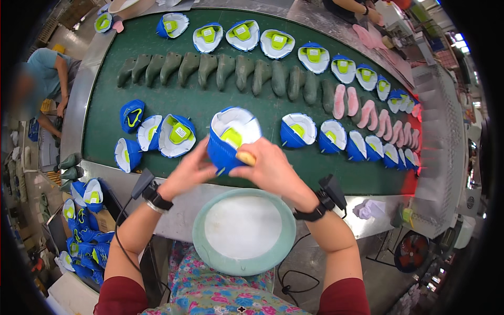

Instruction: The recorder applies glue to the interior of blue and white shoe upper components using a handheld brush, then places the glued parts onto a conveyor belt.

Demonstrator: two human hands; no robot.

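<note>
Above the table's near edge, a blue shoe upper [220, 152] with a white lining and lime-green inside is raised with its opening up. My left hand [189, 170] grips it from the left and below. In my right hand [273, 168] is a tool with a rounded tan handle [245, 157], held against the upper's right side; its working end is out of sight. Just below both hands stands a pale green basin [205, 252] with a white, milky content [241, 226].
Several blue uppers [177, 135] stand on the green-topped table [231, 97]. Beyond them run rows of dark green shoe lasts [244, 73] and pink insoles [339, 102]. More uppers [84, 236] are heaped at the lower left. Another person [52, 79] is at the left.
</note>
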